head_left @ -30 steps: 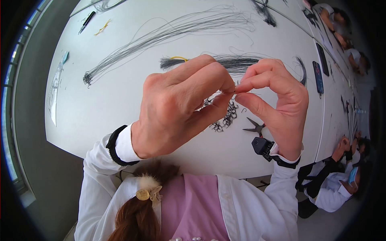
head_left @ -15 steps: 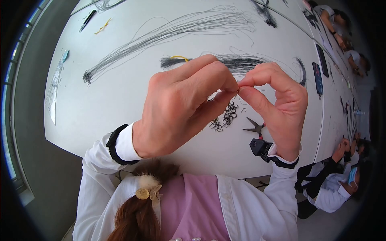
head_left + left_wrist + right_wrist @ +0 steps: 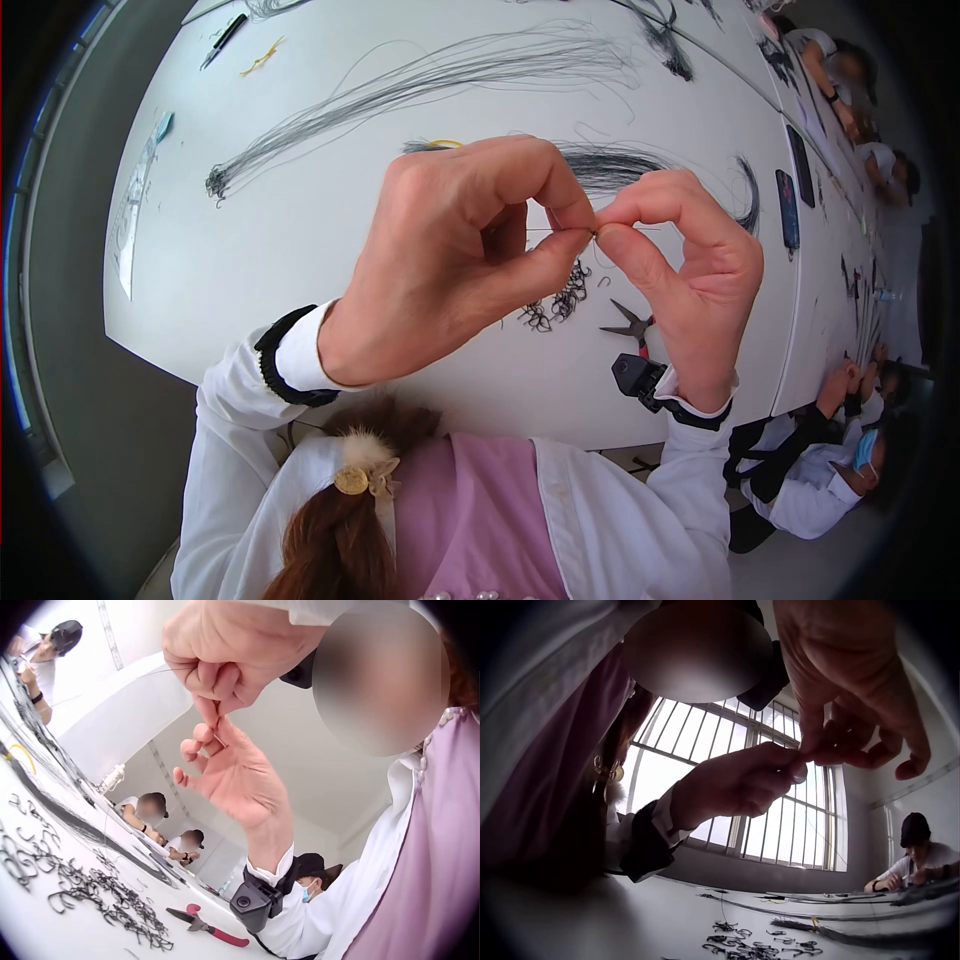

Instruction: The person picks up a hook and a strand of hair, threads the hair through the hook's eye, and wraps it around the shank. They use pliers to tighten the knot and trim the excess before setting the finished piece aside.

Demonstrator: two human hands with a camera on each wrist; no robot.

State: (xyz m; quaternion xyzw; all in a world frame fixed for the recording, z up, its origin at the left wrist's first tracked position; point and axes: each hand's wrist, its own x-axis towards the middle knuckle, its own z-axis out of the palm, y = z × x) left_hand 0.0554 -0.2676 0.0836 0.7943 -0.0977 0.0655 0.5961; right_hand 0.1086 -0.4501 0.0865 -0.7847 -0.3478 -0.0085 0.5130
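Observation:
Both hands are raised above the white table (image 3: 300, 250), fingertip to fingertip. My left hand (image 3: 578, 230) pinches a thin dark hair strand (image 3: 545, 229) between thumb and bent index finger. My right hand (image 3: 608, 226) pinches the same strand right beside it, its other fingers curled loosely. In the left wrist view the left hand (image 3: 214, 701) is at the top and the right hand (image 3: 217, 739) below it, with a strand (image 3: 142, 673) trailing left. In the right wrist view the right hand (image 3: 814, 754) meets the left hand (image 3: 795, 769) against a window.
Under the hands lie a pile of small curled hair loops (image 3: 560, 295) and red-handled snips (image 3: 628, 325). Hair bundles (image 3: 610, 165) and a long spread of strands (image 3: 400, 90) lie farther back. Two phones (image 3: 788, 210) are at the right, with other seated people (image 3: 830, 470).
The left index finger has bent more, opening a gap above the thumb. Both hands stay pinched together on the strand and have shifted slightly right.

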